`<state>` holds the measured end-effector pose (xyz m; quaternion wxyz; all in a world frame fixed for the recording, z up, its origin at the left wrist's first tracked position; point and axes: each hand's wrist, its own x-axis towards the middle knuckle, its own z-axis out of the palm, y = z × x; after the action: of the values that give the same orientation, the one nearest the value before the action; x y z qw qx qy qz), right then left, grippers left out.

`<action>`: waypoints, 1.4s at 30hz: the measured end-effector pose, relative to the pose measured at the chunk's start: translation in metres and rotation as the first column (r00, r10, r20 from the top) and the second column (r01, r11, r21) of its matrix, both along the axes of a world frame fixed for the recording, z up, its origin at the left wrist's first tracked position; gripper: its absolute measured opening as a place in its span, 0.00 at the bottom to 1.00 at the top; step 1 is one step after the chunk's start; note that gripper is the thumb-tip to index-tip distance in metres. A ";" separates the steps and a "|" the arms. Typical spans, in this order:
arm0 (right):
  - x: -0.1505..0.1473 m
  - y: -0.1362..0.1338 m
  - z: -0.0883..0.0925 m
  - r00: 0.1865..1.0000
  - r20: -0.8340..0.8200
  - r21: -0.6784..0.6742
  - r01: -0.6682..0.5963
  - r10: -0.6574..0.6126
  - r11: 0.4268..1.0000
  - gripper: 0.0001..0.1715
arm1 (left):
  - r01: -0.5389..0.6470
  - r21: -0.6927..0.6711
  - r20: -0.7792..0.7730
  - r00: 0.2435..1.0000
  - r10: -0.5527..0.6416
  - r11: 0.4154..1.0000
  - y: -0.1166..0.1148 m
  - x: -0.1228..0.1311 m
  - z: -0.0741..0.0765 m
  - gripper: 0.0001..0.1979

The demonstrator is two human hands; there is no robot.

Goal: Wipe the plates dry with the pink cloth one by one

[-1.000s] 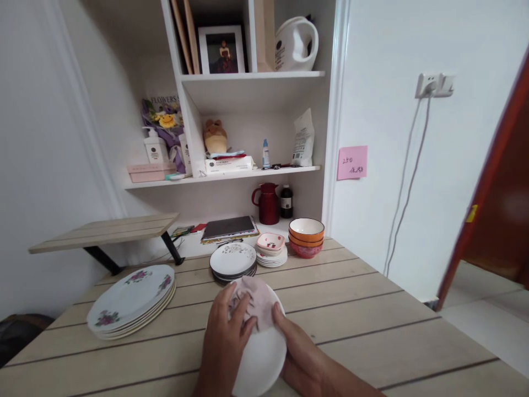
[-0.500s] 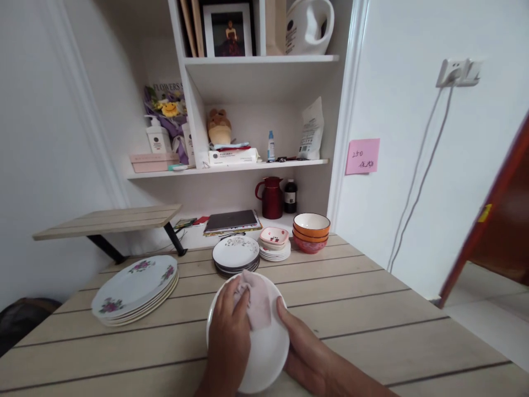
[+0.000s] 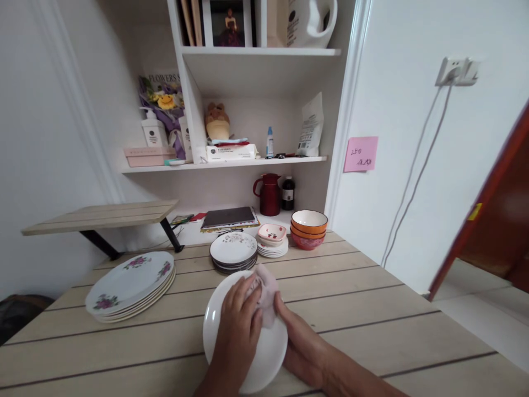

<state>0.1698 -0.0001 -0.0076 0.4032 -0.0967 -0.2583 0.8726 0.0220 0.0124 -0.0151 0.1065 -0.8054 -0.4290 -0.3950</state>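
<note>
A white plate is tilted toward me above the near part of the wooden table. My right hand grips its right edge, thumb on the upper face and the other fingers behind it. My left hand presses a pale pink cloth against the plate's upper face. The cloth is bunched under the fingers and reaches the plate's upper right rim, close to my right thumb. Beyond the plate stands a stack of dark-rimmed plates with a floral pattern.
Oval floral plates are stacked at the left, below a raised wooden shelf. Small dishes and orange and red bowls stand at the back. Behind them are a laptop, a red jug and a dark bottle.
My left hand has slid the cloth rightward across the plate to its upper right rim. My right hand keeps its grip. The view has shifted slightly.
</note>
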 end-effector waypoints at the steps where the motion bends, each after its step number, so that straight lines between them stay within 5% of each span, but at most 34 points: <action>1: 0.000 0.000 0.000 1.000 -0.014 0.004 -0.006 0.006 1.000 0.38 | 0.021 -0.004 -0.007 1.000 -0.021 1.000 0.000 -0.001 0.001 0.22; 13: 0.000 0.005 0.003 1.000 -0.030 -0.080 -0.010 0.008 0.997 0.41 | 0.187 -0.111 -0.196 0.959 -0.206 0.976 -0.005 -0.012 0.020 0.21; 18: 0.001 0.005 0.005 0.999 -0.036 -0.126 -0.013 0.009 0.992 0.44 | 0.112 -0.039 -0.223 0.968 -0.118 0.993 -0.016 -0.005 0.018 0.13; 23: 0.003 0.003 0.012 0.996 -0.085 -0.109 -0.026 0.017 0.994 0.43 | 0.051 0.085 -0.224 0.974 -0.031 0.995 -0.021 0.002 0.013 0.24; 27: 0.004 0.004 0.012 0.996 -0.070 -0.116 -0.064 0.056 0.991 0.45 | 0.039 0.083 -0.263 0.965 -0.016 0.996 -0.021 0.000 0.014 0.14; 32: 0.002 0.004 0.005 0.998 -0.022 -0.128 -0.068 0.066 0.989 0.44 | 0.113 0.140 -0.346 0.936 -0.058 0.984 -0.018 -0.003 0.028 0.10; 38: -0.004 -0.001 0.007 0.999 -0.034 -0.059 -0.007 0.005 0.998 0.41 | -0.077 0.136 -0.424 0.897 0.128 0.988 -0.007 -0.009 0.055 0.17; 42: -0.001 0.000 0.008 0.999 0.006 -0.027 0.053 -0.053 0.998 0.44 | -0.178 0.211 -0.419 0.872 0.253 0.961 -0.006 -0.018 0.055 0.15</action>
<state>0.1683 -0.0005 0.0002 0.4242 -0.1115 -0.2449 0.8647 0.0038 0.0065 0.0395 0.3110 -0.8091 -0.4465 -0.2219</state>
